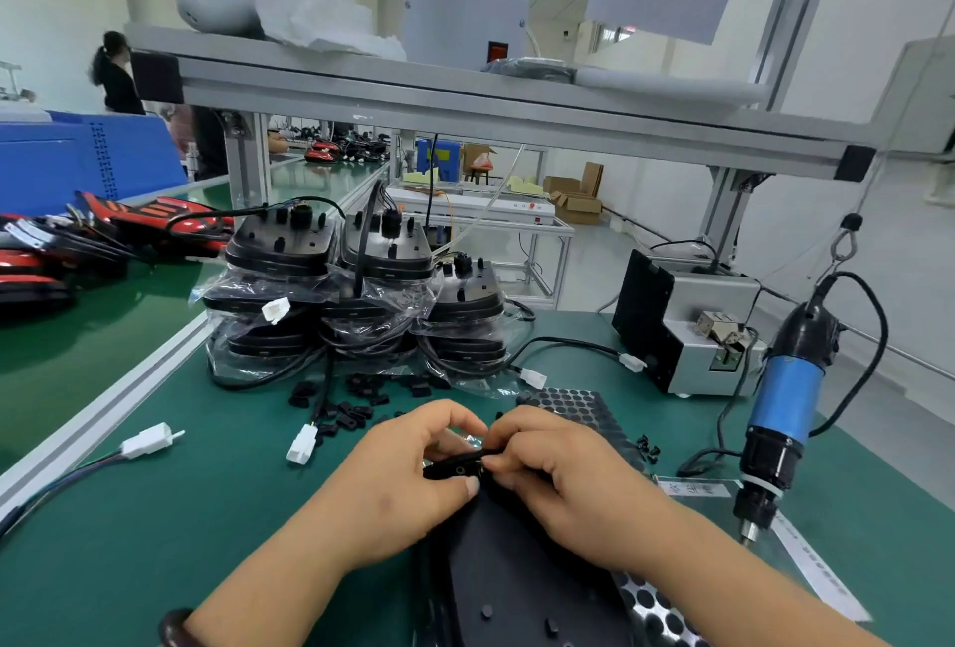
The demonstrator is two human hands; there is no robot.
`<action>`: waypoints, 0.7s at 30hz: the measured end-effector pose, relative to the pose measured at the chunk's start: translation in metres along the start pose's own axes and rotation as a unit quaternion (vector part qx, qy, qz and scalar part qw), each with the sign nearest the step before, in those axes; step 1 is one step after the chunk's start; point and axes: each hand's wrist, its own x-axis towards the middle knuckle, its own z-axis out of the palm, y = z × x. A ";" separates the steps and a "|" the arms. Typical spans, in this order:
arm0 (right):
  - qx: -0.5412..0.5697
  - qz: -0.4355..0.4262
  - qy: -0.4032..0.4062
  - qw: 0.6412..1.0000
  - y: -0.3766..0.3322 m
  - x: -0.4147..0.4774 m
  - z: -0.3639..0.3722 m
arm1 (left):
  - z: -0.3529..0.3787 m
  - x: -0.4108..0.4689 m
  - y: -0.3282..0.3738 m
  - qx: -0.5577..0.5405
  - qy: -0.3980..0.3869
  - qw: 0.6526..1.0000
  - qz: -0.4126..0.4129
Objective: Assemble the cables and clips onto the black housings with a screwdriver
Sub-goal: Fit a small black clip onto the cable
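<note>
Stacked bagged black plastic housings (362, 284) wait behind, seemingly undone. One flat black housing (517, 569) lies nearest. The blue-and-black electric screwdriver (780, 414) hangs idle, so no screwing yet. Left hand (408, 481) and right hand (558, 481), together, pinch a small black clip (455, 469) at its far end.

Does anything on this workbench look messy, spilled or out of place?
Only slightly: small black clips lie scattered loose on the green mat before the bagged housings, not in any tray. The left hand and right hand pinch another clip. Nothing looks damaged.
</note>
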 end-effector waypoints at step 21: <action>0.125 0.066 0.088 0.986 0.003 -0.010 0.003 | 0.020 -0.008 0.014 0.253 0.131 0.958 0.014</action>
